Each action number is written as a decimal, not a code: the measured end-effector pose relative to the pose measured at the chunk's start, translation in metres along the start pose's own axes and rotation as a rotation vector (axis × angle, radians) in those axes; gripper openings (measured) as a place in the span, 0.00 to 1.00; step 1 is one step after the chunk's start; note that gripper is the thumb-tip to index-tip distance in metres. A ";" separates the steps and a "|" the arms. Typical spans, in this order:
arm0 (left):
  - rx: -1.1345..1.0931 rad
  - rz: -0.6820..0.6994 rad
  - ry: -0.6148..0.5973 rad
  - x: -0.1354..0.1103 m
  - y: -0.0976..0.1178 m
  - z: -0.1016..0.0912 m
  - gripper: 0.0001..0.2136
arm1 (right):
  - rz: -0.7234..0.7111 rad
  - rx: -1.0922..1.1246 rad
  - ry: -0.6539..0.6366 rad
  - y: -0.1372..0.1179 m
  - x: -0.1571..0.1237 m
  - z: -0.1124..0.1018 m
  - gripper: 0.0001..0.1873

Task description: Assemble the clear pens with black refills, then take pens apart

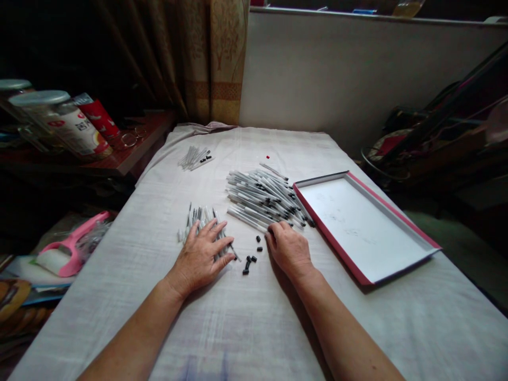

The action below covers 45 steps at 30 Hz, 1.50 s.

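Note:
My left hand (204, 251) lies flat with fingers spread on a small bunch of thin pen refills (198, 218) on the cloth-covered table (246, 317). My right hand (289, 247) rests knuckles up at the near edge of a large pile of white pen barrels (262, 198), its fingertips curled down against the nearest barrels; what they hold, if anything, is hidden. Several small black caps (251, 257) lie loose between the two hands.
A shallow red-edged white box lid (363, 225) lies to the right of the pile. A second small bunch of pen parts (194, 157) and a tiny red bit (268, 157) lie farther back. Jars (63, 121) stand on a left side table; a pink tool (73, 248) lies below.

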State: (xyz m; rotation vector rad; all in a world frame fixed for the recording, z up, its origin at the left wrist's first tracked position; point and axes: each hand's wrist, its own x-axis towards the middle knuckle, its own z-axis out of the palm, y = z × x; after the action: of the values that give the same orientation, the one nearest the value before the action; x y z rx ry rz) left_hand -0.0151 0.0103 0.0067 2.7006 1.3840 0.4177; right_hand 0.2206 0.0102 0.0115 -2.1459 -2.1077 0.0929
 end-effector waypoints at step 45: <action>-0.161 -0.012 0.262 -0.004 0.000 -0.011 0.18 | 0.048 1.503 -0.084 0.003 -0.002 -0.008 0.14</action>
State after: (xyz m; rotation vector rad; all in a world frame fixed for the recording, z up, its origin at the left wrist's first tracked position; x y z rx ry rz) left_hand -0.0201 0.0069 0.0162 2.5773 1.3562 0.8687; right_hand 0.2247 0.0077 0.0186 -1.1774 -1.1480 1.2734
